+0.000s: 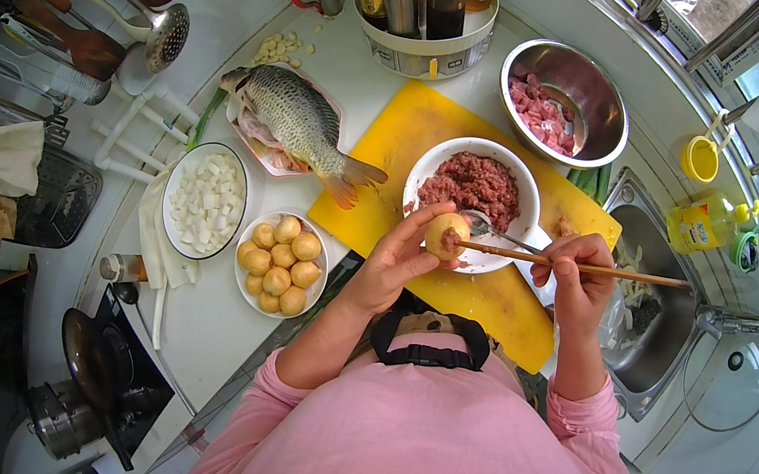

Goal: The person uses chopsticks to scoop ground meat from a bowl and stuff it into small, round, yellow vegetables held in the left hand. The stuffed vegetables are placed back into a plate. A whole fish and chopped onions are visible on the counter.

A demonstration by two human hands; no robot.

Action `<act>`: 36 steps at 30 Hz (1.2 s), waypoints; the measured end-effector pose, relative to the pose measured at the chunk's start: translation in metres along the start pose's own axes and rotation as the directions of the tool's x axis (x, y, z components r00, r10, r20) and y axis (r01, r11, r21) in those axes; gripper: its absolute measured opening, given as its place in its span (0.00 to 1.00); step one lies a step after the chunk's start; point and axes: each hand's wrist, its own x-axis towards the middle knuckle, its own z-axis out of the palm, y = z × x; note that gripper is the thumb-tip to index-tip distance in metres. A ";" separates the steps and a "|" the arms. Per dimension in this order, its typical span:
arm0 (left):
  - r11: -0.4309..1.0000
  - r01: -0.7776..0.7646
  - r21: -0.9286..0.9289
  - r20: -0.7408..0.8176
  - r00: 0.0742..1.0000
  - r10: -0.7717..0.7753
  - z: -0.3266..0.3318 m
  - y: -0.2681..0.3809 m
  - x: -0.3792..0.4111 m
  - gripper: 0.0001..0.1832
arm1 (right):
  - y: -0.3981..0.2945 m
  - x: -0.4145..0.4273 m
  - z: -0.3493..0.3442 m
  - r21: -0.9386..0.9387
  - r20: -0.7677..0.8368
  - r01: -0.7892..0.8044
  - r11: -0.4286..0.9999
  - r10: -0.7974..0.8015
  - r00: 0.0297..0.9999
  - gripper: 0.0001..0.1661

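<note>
My left hand (395, 259) holds a round golden fried ball (447, 235) over the near rim of a white bowl of minced meat (477, 182). A dab of mince sits on the ball's side, where the tip of a wooden chopstick (572, 266) touches it. My right hand (580, 276) grips the chopstick, and the handle of a metal spoon (484, 226) reaches to its fingers; whether it is also held I cannot tell. The bowl stands on a yellow cutting board (408, 120). Several more golden balls (282, 254) lie on a white plate to the left.
A whole fish (291, 111) lies on a tray, its tail over the board. Nearby stand a bowl of white cubes (207, 200), a steel bowl of meat pieces (541, 117) and a caddy of bottles (423, 54). The sink (656, 354) is at right, the stove (128, 368) at lower left.
</note>
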 end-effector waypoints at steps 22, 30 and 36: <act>0.993 -0.036 0.114 -0.016 0.999 0.038 0.004 -0.007 0.003 0.31 | -0.007 -0.003 0.009 -0.245 0.074 0.024 0.969 -0.006 0.997 0.06; 0.998 -0.061 0.017 -0.042 0.997 0.062 0.002 -0.004 0.003 0.29 | -0.006 -0.010 0.005 -0.152 -0.010 0.055 0.987 -0.058 0.998 0.08; 0.997 -0.056 0.050 -0.028 0.998 0.057 -0.001 -0.004 0.001 0.30 | -0.006 -0.009 0.004 -0.135 0.022 0.083 0.987 -0.081 0.996 0.06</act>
